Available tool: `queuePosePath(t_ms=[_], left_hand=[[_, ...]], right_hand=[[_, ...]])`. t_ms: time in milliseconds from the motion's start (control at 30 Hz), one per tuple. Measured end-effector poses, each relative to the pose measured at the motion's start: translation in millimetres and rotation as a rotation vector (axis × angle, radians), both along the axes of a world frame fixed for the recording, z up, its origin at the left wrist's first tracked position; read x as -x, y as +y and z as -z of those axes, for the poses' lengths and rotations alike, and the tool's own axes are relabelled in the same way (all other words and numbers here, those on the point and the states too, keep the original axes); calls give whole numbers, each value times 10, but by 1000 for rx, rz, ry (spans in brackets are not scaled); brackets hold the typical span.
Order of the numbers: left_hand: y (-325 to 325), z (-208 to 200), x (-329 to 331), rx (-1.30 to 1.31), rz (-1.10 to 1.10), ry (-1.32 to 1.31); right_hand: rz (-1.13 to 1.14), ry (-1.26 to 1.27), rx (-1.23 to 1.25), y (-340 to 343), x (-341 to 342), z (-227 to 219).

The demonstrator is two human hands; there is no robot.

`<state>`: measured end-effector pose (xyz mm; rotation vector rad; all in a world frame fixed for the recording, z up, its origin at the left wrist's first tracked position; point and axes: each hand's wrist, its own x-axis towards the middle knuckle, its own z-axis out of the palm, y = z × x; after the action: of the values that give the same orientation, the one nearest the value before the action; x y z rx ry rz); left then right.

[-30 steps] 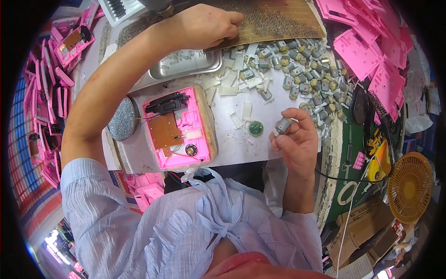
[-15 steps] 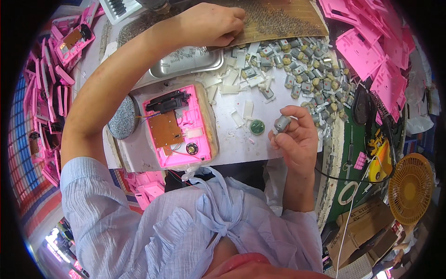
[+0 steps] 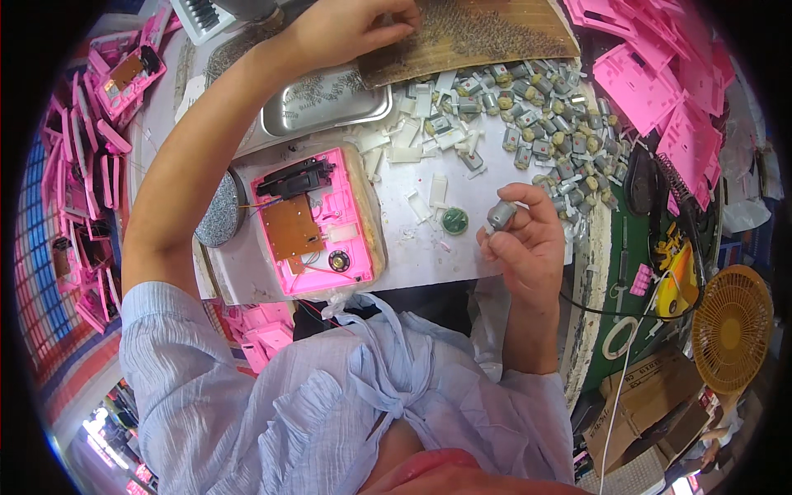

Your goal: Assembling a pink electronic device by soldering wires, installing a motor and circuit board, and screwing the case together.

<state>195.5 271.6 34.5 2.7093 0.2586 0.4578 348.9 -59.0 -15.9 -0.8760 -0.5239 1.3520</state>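
Note:
My right hand pinches a small silver motor between thumb and fingertips, above the table's right side. My left hand reaches to the far side, over the near-left part of a brown board strewn with tiny metal pieces. Its fingers are curled together, and anything between them is too small to make out. Between my arms, a pink plastic housing lies on a padded block. It holds a brown circuit board, a black part, a white piece and a round speaker.
Many small motors are heaped at the far right, with white plastic pieces beside them. A metal tray, a round green lump and a speckled round tin are nearby. Pink shells are stacked on both sides.
My left hand has shifted left and farther away over the board, lifting slightly at the fingers. My right hand keeps the motor in nearly the same spot.

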Motion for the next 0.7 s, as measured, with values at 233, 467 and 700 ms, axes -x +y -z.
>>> queuePosePath(t_ms=[233,467,700], left_hand=[[-97,55,91,-10,75,97],[-94,123,73,-77,89,140],[-146,105,25,-105,69,166]], right_hand=[[24,-61,52,19,-91,13],[7,-37,38,53,-57,32],[15,-31,20,58,-50,51]])
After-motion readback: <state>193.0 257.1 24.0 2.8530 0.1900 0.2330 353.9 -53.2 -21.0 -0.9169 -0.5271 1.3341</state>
